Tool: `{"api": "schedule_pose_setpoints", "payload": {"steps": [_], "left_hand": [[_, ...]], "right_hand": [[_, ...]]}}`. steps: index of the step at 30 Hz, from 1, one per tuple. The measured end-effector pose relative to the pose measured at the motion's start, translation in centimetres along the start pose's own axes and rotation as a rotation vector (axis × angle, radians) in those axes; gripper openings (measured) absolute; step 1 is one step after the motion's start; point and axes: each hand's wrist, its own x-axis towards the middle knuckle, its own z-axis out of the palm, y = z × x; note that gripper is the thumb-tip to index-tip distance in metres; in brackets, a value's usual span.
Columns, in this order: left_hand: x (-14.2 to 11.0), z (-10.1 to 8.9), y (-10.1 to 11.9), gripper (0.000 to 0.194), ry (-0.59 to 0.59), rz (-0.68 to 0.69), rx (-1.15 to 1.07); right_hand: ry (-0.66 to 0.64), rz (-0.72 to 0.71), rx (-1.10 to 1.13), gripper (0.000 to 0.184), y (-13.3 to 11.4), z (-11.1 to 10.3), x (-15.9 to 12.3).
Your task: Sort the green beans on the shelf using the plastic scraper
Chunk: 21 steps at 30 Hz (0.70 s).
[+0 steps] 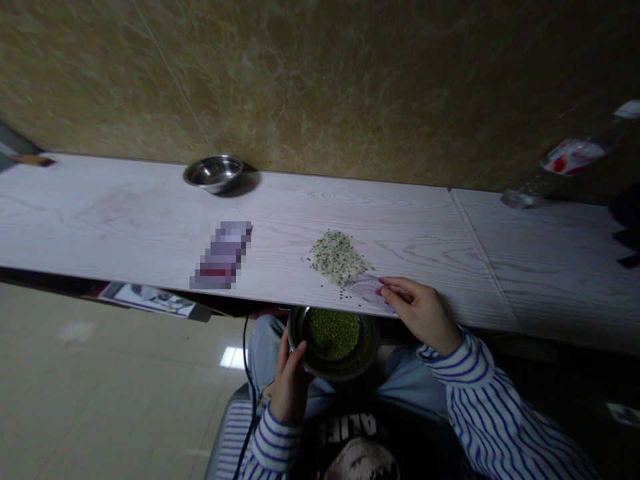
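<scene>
Below the table's front edge my left hand (291, 387) grips the rim of a metal bowl (370, 347), thumb over the edge. Small green beans (334, 332) that look like mung beans lie inside it. Between thumb and fingers, my right hand (425, 312) pinches a thin, see-through purplish plastic piece (367, 290) whose exact kind I cannot make out. Its far end reaches the near side of a pile of white grains mixed with green beans (336, 257) on the table. Several loose beans are scattered around the pile's near edge.
On the white wood-grain table (400, 213), an empty metal bowl (215, 175) stands by the wall. A pixelated phone-like rectangle (223, 255) lies left of the pile. At the right, a clear plastic bottle (570, 160) leans toward the wall. A black cable (246, 373) hangs below the table.
</scene>
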Motion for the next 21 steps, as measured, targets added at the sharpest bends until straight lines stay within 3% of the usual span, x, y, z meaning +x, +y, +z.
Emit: {"api": "schedule_pose_setpoints", "payload": {"steps": [21], "left_hand": [[0.1, -0.3, 0.2, 0.072, 0.032, -0.004, 0.012]], "right_hand": [[-0.034, -0.050, -0.041, 0.029, -1.0, -0.5, 0.6]]}}
